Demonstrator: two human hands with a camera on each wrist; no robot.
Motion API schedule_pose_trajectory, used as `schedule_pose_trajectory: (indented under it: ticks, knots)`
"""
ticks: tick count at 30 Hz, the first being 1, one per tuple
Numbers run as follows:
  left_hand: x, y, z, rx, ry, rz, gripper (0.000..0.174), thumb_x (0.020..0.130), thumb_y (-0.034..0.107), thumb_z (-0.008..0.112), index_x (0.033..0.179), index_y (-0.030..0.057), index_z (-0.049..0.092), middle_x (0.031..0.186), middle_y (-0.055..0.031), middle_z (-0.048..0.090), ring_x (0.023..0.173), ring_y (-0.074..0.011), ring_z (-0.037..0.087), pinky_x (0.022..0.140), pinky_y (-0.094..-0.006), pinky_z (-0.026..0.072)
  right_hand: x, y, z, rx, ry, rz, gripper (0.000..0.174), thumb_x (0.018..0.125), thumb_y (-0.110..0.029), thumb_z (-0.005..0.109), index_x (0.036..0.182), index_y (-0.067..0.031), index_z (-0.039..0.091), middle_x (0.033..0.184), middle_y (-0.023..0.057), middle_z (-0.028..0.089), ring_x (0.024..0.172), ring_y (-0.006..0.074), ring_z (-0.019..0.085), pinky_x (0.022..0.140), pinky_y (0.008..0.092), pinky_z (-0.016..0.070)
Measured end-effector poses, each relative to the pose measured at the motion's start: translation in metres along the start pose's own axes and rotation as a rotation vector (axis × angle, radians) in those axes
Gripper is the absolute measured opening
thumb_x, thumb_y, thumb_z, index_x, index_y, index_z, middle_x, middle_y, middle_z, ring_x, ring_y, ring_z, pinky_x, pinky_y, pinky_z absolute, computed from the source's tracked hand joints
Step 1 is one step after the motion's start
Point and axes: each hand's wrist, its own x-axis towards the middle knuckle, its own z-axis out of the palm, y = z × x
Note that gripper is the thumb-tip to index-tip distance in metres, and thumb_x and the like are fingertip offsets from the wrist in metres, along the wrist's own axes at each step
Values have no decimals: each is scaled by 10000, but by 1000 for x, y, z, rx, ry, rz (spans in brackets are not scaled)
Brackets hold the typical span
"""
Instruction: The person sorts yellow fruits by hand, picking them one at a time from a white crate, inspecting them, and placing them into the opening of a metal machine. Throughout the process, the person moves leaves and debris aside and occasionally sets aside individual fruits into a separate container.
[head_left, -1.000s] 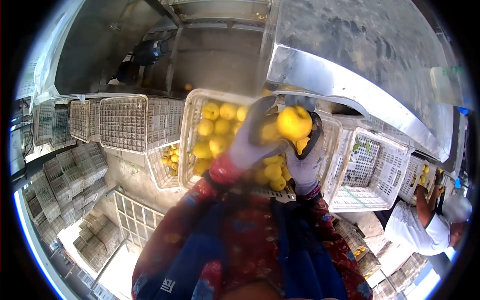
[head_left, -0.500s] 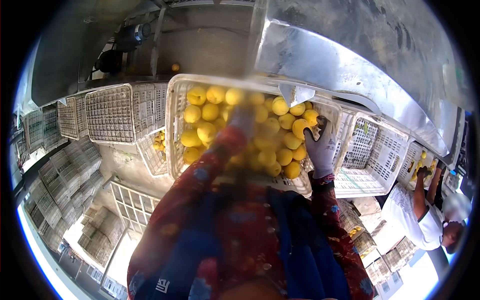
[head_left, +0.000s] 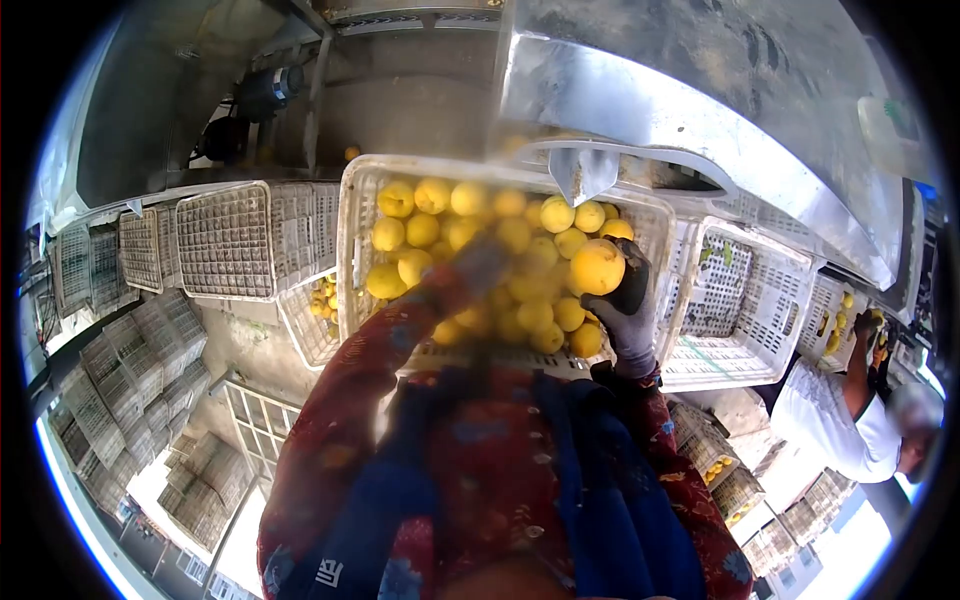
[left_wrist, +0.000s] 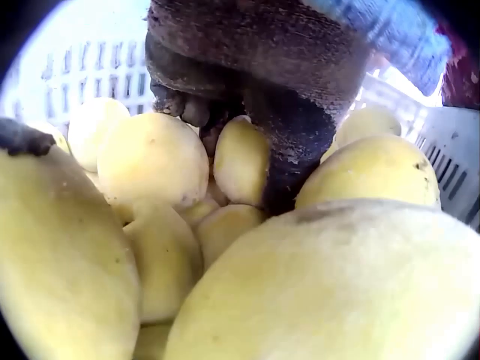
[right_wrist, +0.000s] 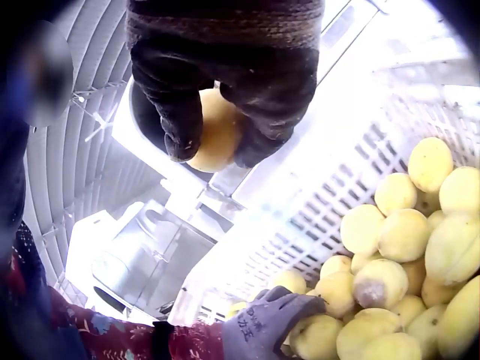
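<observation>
Both hands wear grey gloves with dark palms and fingers. My right hand (head_left: 632, 290) holds a yellow peach (head_left: 597, 267) above the right part of a white plastic crate (head_left: 352, 215). In the right wrist view, thumb and fingers grip that peach (right_wrist: 217, 131) from both sides. My left hand (head_left: 478, 268) is blurred, down among the peaches in the crate's middle. The left wrist view shows its thumb and fingers around a peach (left_wrist: 240, 159), with other peaches close by. One loose peach (right_wrist: 380, 283) has a brownish patch.
A metal machine (head_left: 640, 110) with a pointed metal tab (head_left: 580, 175) borders the crate's far side. Another white crate (head_left: 735, 310) stands to the right, stacked crates (head_left: 225, 240) to the left. A person in a white shirt (head_left: 835, 425) works at the far right.
The hands were together around a peach at the right; the left then moved left, down into the crate. The right hand reached to the peaches and has lifted one.
</observation>
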Motion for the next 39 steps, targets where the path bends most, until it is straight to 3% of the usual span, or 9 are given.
schedule_pose_trajectory:
  ticks: [5,8,11,17,22,27,30,34,39]
  knots:
    - [18,-21,-161,-964,-207,-679,716,746,247,785,1359,46,474,1267,-143,568,1228,-293,526,1020,-413,451,-9,-39,19,-15,-63,-184,840,698,75,716,1446,-40,353,1487,168,373,1400,288,334,1137,424,332]
    - [8,-20,-201,-1613,274,-623,835,688,178,861,1389,48,426,1262,-104,552,1196,-219,529,999,-366,463,-11,-37,28,-7,-86,-222,814,719,95,703,1443,-19,348,1501,181,359,1392,284,357,1128,413,357]
    - [10,-15,-244,-1676,438,-567,850,682,64,841,1405,51,395,1290,-78,522,1184,-183,514,1001,-346,460,-9,-44,45,-142,-33,-308,766,736,113,693,1420,7,366,1471,172,391,1357,280,409,1119,414,378]
    - [16,-22,-263,-1888,598,-568,873,709,32,829,1452,30,371,1334,-119,511,1230,-202,517,1045,-353,445,12,-42,49,-441,149,-365,679,772,7,747,1371,-10,426,1341,160,484,1267,299,496,1051,404,434]
    - [16,-34,-275,-2056,623,-556,828,784,-30,739,1490,20,309,1412,-132,451,1255,-221,507,983,-392,514,72,-46,66,-962,447,-760,664,752,-184,828,1290,10,490,1199,236,563,1077,412,571,883,467,486]
    - [19,-36,-270,-2506,723,-456,813,820,-55,675,1512,2,251,1477,-150,373,1189,-236,568,870,-402,580,120,-50,71,-1078,569,-641,668,742,-163,835,1281,38,495,1192,224,573,1108,368,557,932,440,458]
    - [26,-35,-271,-1969,727,-504,786,812,36,735,1477,9,317,1431,-137,428,1161,-230,569,924,-380,534,90,-59,53,-537,417,-537,578,763,-192,818,1226,20,545,1150,207,609,1040,364,585,852,444,478]
    - [36,-33,-271,-1666,624,-625,780,740,145,844,1393,25,434,1284,-116,555,1135,-208,580,983,-337,466,42,-73,54,-889,31,-734,685,693,-53,803,1299,25,493,1292,206,569,1166,357,566,916,413,504]
    - [60,-16,-268,-1465,650,-650,782,736,101,826,1404,21,429,1277,-109,543,1155,-197,540,999,-352,459,31,-39,79,-726,177,-652,699,699,30,734,1333,33,442,1380,269,445,1207,395,543,989,430,508]
